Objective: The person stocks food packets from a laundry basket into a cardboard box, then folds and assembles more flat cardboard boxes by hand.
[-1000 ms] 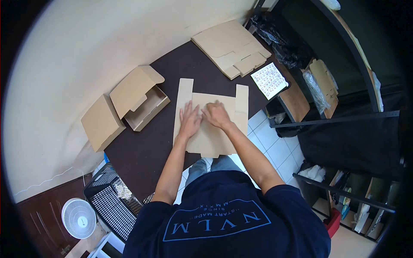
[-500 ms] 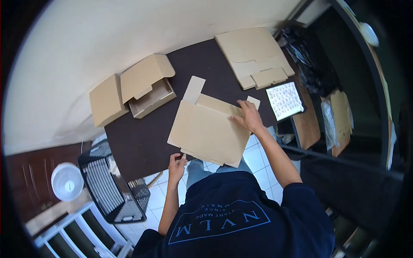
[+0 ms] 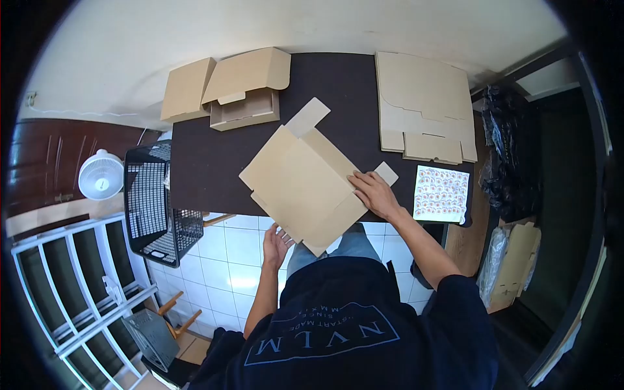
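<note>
An unfolded cardboard box blank (image 3: 299, 182) lies turned at an angle over the front edge of the dark table (image 3: 214, 162), its flaps spread. My right hand (image 3: 376, 194) rests on the blank's right side near a crease, fingers spread out and flat. Below the blank's lower left edge is my left hand (image 3: 277, 246), palm up with fingers apart, close to the cardboard; its fingertips are partly under the edge.
Two folded boxes (image 3: 187, 90) (image 3: 250, 84) stand at the back left. Flat cardboard blanks (image 3: 422, 91) lie at the back right, above a sticker sheet (image 3: 442, 194). A black basket (image 3: 148, 201) stands left of the table, near a white fan (image 3: 102, 175).
The view has turned and shifted. The cardboard blank is rotated further relative to my body. My left hand has opened from a loose pinch, while my right hand stays on the blank.
</note>
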Available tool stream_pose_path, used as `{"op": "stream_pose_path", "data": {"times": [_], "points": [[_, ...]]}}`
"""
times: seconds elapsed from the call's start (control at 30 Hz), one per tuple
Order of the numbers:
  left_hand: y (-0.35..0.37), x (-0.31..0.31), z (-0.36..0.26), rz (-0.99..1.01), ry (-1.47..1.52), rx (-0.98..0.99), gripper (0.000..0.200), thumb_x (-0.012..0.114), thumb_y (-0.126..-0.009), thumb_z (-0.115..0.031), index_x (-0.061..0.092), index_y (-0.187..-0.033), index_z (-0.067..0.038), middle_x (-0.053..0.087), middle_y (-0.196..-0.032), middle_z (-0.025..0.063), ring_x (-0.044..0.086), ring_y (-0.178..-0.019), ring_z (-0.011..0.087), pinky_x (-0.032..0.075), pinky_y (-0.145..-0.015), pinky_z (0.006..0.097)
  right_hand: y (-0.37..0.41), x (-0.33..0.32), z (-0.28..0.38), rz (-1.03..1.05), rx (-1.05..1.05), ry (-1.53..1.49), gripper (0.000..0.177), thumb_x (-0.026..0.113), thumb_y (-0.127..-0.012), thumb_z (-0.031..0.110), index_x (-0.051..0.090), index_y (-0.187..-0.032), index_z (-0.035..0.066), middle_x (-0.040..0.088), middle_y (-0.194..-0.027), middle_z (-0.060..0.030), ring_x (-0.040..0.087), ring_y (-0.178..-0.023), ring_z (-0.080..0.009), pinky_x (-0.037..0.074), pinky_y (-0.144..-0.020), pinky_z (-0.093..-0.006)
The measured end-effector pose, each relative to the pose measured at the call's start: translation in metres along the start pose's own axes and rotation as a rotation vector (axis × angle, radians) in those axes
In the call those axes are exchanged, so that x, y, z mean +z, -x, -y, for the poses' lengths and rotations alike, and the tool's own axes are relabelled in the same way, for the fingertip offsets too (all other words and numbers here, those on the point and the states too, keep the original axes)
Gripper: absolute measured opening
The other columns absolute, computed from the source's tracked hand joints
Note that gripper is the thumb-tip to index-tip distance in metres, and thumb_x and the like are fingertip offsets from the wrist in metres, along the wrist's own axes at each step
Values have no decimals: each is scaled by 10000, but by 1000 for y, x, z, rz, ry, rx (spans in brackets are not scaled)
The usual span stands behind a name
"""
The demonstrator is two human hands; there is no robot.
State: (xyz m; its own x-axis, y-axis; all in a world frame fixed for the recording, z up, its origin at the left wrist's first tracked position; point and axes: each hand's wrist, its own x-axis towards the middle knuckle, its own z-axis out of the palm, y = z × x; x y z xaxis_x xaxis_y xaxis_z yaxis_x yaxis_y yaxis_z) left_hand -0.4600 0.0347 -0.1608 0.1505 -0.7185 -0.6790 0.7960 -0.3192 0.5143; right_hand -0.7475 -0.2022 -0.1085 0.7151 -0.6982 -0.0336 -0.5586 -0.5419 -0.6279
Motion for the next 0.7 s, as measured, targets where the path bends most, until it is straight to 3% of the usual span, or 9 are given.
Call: {"op": "stream_pose_path", "data": {"times": [0.1, 0.17, 0.2, 0.23, 0.27, 0.33, 0.43, 0.47, 0.7], "points": [[-3, -3, 7, -96, 42, 55, 516, 351, -1015, -450, 402, -1380, -88, 518, -1353, 188, 525, -1224, 319, 432, -1020, 508, 8, 9, -12, -209, -40, -154, 319, 610, -910, 124, 610, -1226, 78, 650, -1185, -170, 613, -1089, -373, 504, -914, -408], [2, 24, 4, -192, 41, 124, 534, 389, -1014, -415, 368, -1433, -85, 486, -1400, 178, 484, -1283, 318, 418, -1048, 482, 13, 7, -6, -286, 147, -420, 248, 555, -945, 103, 628, -1169, 28, 691, -1036, -181, 650, -899, -397, 519, -850, -375], [-1, 22, 4, -151, -52, 201, 534, 439, -1006, -364, 356, -1448, -77, 480, -1411, 168, 471, -1299, 312, 411, -1062, 464, 16, 14, -9, -281, 188, -456, 222, 510, -991, 100, 626, -1144, -9, 709, -946, -156, 683, -841, -323, 523, -804, -330], [-1, 24, 1, -110, -145, 276, 545, 488, -997, -313, 343, -1463, -69, 473, -1422, 158, 459, -1316, 305, 403, -1075, 446, 19, 18, -13, -281, 186, -453, 222, 510, -991, 100, 626, -1144, -9, 709, -946, -156, 683, -841, -323, 523, -804, -330], [-1, 27, -3, -222, -294, 284, 533, 579, -958, -172, 382, -1435, -38, 506, -1387, 149, 497, -1282, 276, 431, -1057, 404, 24, 22, -18, -218, 363, -736, 222, 503, -1005, 112, 631, -1140, -8, 707, -947, -138, 692, -873, -270, 522, -785, -307], [3, 29, -19, -229, -359, 280, 534, 595, -946, -137, 391, -1427, -28, 525, -1364, 149, 521, -1255, 270, 450, -1036, 395, 33, 31, -30, -131, 551, -1224, 261, 489, -1044, 195, 604, -1201, 21, 682, -993, -94, 690, -938, -164, 548, -764, -278], [4, 37, -38, -201, -413, 334, 527, 625, -933, -105, 415, -1407, -10, 565, -1316, 154, 574, -1187, 258, 490, -985, 374, 47, 15, -31, -206, 631, -1721, 328, 495, -1042, 253, 526, -1288, 38, 662, -1077, -108, 695, -925, -207, 591, -785, -345], [7, 39, -44, -187, -435, 351, 507, 623, -937, -107, 433, -1395, -2, 572, -1309, 145, 570, -1185, 242, 474, -992, 364, 52, 13, -38, -151, 620, -1774, 429, 495, -1035, 310, 418, -1370, 53, 649, -1110, -119, 697, -915, -238, 612, -785, -437], [23, 72, -74, -116, -578, 417, 559, 636, -933, -113, 394, -1425, -7, 559, -1327, 148, 558, -1207, 248, 479, -1001, 382, 63, 1, -8, -164, 720, -1659, 580, 567, -982, 100, 269, -1479, 79, 639, -1145, -195, 677, -1027, -290, 589, -837, -501]]}}
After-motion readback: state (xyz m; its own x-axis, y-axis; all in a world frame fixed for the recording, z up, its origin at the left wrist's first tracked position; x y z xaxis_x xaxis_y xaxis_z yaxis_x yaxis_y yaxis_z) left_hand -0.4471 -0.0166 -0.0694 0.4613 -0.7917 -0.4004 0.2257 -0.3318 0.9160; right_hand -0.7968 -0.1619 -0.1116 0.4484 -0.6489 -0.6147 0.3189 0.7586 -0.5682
